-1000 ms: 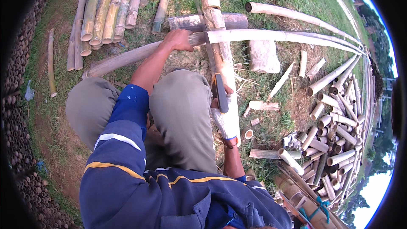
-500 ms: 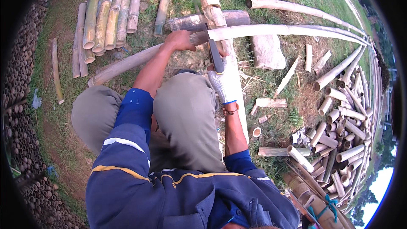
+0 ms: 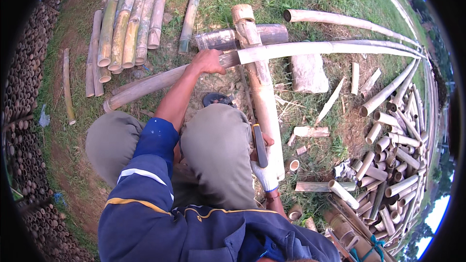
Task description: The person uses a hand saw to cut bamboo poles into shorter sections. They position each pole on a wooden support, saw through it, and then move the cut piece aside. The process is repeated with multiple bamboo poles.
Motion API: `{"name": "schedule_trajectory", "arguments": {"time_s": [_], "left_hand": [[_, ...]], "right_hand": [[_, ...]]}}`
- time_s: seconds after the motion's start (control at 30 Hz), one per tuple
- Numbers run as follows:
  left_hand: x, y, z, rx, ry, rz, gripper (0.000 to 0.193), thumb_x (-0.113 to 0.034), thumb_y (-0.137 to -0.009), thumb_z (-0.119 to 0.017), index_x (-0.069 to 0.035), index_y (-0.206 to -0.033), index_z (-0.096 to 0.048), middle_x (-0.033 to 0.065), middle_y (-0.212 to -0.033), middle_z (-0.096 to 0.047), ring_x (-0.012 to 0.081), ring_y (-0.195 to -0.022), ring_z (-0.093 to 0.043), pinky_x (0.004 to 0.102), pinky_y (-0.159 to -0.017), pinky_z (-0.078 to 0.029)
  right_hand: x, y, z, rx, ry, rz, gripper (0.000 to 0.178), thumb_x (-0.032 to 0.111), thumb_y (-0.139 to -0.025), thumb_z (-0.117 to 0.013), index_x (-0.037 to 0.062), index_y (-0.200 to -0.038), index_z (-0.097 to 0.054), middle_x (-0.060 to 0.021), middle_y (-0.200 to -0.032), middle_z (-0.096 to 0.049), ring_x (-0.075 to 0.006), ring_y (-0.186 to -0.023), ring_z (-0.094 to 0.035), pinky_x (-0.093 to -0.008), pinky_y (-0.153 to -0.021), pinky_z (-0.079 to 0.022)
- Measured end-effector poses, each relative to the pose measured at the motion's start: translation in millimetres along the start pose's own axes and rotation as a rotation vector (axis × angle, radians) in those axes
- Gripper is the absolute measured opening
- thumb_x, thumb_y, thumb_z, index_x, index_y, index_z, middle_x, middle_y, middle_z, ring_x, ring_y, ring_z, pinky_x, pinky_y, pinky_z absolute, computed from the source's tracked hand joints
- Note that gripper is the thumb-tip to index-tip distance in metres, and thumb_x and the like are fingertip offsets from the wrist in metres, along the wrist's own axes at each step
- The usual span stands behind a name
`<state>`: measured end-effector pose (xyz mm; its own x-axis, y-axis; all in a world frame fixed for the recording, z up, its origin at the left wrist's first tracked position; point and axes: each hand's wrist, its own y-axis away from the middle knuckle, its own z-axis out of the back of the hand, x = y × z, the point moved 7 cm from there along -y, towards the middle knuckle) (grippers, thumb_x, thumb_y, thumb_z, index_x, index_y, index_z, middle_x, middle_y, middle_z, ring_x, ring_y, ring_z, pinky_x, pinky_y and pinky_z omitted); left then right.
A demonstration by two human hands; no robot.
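My left hand (image 3: 208, 62), bare, is wrapped over a long bamboo pole (image 3: 145, 89). The pole slants up to the right, brownish left of a dark line beside my hand and pale beyond it. It lies across a thick, pale bamboo post (image 3: 264, 116). In its white glove, my right hand (image 3: 264, 165) is closed round a handsaw (image 3: 259, 148) with a black and yellow handle, low beside my right knee. A thin strip, apparently the blade, stretches from the handle toward the pole; its edge is hard to make out.
Cut bamboo lengths (image 3: 128, 24) lie side by side at the upper left. A large heap of short bamboo pieces (image 3: 400, 165) fills the right. A squared block (image 3: 307, 73) sits beneath the pole, and a dark bamboo log (image 3: 216, 40) lies behind the post.
My right hand has drawn the saw back toward my body, away from the pole. My left hand keeps its hold on the pole. The whole view has shifted slightly.
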<state>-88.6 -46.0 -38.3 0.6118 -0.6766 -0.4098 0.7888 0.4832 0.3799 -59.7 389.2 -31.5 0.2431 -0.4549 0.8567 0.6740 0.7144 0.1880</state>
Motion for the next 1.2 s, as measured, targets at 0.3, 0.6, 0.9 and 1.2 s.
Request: {"name": "schedule_trajectory", "arguments": {"time_s": [0.3,0.6,0.9,1.2], "left_hand": [[10,-5,-9,0.02,0.023,-0.045,0.094,-0.046,-0.065,-0.087,0.0,-0.145,-0.069,0.0273,-0.135,-0.075,0.039,-0.125,-0.073,0.0447,-0.11,-0.057],[3,5,5,-0.064,0.001,-0.027,0.09,-0.045,-0.065,-0.087,-0.003,-0.143,-0.072,0.0275,-0.129,-0.077,0.0399,-0.119,-0.075,0.0462,-0.107,-0.059],[-5,-4,-13,0.001,0.066,-0.115,0.077,-0.045,-0.066,-0.087,-0.001,-0.128,-0.077,0.0258,-0.121,-0.079,0.0406,-0.113,-0.076,0.0483,-0.1,-0.059],[13,1,-9,-0.114,0.032,-0.086,0.075,-0.047,-0.065,-0.084,-0.002,-0.125,-0.078,0.0266,-0.115,-0.08,0.0421,-0.108,-0.077,0.0487,-0.099,-0.061]], "right_hand": [[106,-103,-1,-0.106,-0.107,0.212,0.064,-0.001,-0.088,-0.07,0.004,-0.149,-0.054,-0.0157,-0.119,-0.071,-0.0291,-0.104,-0.072,-0.0379,-0.094,-0.057],[37,23,26,0.001,-0.138,-0.034,0.063,-0.006,-0.091,-0.064,-0.002,-0.152,-0.049,-0.0127,-0.122,-0.063,-0.0207,-0.102,-0.065,-0.0321,-0.094,-0.054],[105,-102,3,-0.077,-0.095,0.243,0.057,0.0,-0.096,-0.065,0.0025,-0.151,-0.052,-0.0091,-0.107,-0.064,-0.0165,-0.091,-0.062,-0.0328,-0.083,-0.054],[38,46,34,0.012,-0.085,0.21,0.045,0.017,-0.115,-0.052,0.002,-0.157,-0.047,-0.0065,-0.128,-0.062,-0.0142,-0.109,-0.065,-0.0243,-0.095,-0.053]]}}
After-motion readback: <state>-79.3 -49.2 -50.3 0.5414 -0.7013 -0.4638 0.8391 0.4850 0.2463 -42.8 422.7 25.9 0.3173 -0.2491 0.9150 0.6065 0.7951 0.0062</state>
